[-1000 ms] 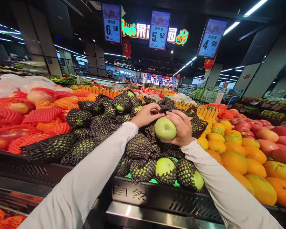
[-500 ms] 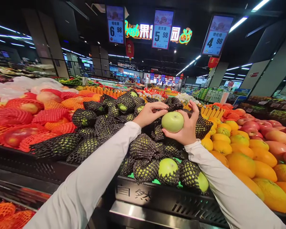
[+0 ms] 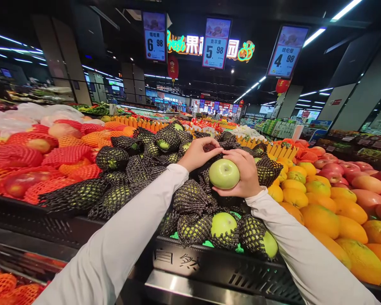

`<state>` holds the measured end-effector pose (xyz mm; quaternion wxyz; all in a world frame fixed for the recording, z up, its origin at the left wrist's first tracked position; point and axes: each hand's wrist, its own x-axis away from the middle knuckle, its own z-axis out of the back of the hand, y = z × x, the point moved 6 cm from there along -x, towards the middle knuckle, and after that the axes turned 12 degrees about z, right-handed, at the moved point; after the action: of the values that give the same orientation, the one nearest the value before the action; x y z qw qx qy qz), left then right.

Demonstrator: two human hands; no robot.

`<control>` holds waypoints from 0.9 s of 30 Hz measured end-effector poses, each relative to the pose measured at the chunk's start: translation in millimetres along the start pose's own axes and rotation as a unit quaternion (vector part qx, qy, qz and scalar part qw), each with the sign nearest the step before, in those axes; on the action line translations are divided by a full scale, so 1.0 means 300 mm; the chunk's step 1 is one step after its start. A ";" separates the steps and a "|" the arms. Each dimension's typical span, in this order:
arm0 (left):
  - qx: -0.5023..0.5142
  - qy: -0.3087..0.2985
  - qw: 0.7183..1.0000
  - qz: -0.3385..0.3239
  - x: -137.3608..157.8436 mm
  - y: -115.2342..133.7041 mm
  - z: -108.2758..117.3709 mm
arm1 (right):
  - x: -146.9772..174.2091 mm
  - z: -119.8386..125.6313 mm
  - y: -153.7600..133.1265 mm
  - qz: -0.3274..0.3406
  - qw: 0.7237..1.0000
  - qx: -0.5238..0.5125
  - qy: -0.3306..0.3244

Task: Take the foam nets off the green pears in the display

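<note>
A bare green apple (image 3: pixel 224 174) sits in my right hand (image 3: pixel 246 169), whose palm and thumb cradle it from the right and below. The fingers of that hand curl over the top of the apple. My left hand (image 3: pixel 199 153) is closed in a pinch, its fingertips meeting my right fingertips just above the apple. Dark netting shows at the pinch, apparently a black foam net (image 3: pixel 226 138), though the fingers partly hide it. Under both hands lie green apples in black foam nets (image 3: pixel 192 197). One netted apple (image 3: pixel 224 228) at the front has its upper part bare.
A black slotted crate (image 3: pixel 216 262) holds the green apples. Oranges (image 3: pixel 324 216) and red apples (image 3: pixel 368 182) are heaped at the right. Fruit in red and orange foam nets (image 3: pixel 63 156) fills the left. Price screens (image 3: pixel 216 44) hang overhead.
My right hand has moved slightly down and left with the apple. Its raised, spread fingers have folded over to meet my left fingertips. The left hand stays nearly in place.
</note>
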<state>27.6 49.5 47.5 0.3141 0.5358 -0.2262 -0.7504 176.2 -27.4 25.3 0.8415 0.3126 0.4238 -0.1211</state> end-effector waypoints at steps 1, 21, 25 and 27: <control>0.016 -0.014 1.000 -0.006 0.000 0.004 -0.007 | -0.002 0.004 0.002 -0.005 1.000 0.001 0.009; 0.094 -0.125 0.987 -0.028 0.042 0.100 -0.025 | 0.024 0.024 0.050 -0.123 0.981 0.103 0.110; 0.082 -0.130 0.988 -0.033 0.048 0.102 -0.025 | 0.044 0.003 0.076 -0.169 0.975 0.099 0.104; 0.074 -0.138 0.987 -0.044 0.050 0.103 -0.029 | 0.061 -0.004 0.097 -0.208 0.966 0.113 0.103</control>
<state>39.6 17.0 55.5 0.2060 0.4581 -0.2987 -0.8115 200.2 -2.9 22.5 0.7090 0.3214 0.5473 -0.3073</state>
